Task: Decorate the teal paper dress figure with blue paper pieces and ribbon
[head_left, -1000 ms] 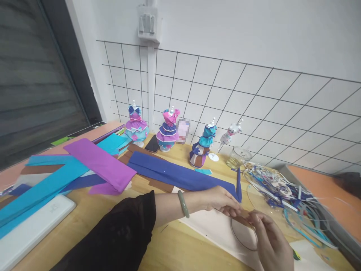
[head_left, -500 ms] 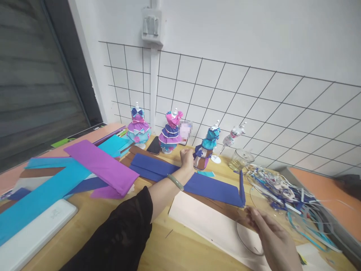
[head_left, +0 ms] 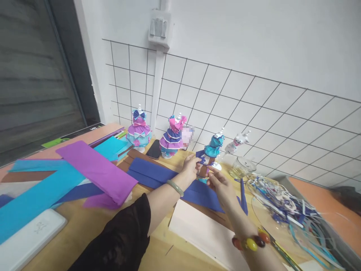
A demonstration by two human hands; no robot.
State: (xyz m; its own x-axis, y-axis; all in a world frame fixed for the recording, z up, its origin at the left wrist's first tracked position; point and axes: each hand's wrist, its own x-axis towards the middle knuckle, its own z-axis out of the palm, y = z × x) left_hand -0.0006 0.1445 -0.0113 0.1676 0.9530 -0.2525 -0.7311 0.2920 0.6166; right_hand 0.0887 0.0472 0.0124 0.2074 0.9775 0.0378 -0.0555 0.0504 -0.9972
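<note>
A small dress form (head_left: 214,146) wears a teal top over a skirt with blue, white and brown parts. My left hand (head_left: 191,166) touches the left side of this skirt, its fingers bent and pressed against it. At the skirt's lower right, my right hand (head_left: 221,184) has thumb and forefinger pinched together; what lies between them is too small to make out. Folded dark blue paper (head_left: 153,173) lies under my left wrist. A pale pink sheet (head_left: 203,235) is nearer to me, left of my right forearm.
Two dressed forms (head_left: 138,130) (head_left: 172,137) and a patterned bare form (head_left: 237,143) stand along the wall. A phone (head_left: 154,149), glass jar (head_left: 243,167) and tangled strips (head_left: 284,201) lie behind and right. Purple paper (head_left: 97,173) and a white case (head_left: 34,239) are left.
My right hand has moved up and left from above the pale sheet to the skirt. The thin ring-shaped wire it held no longer shows. The camera view has shifted slightly.
</note>
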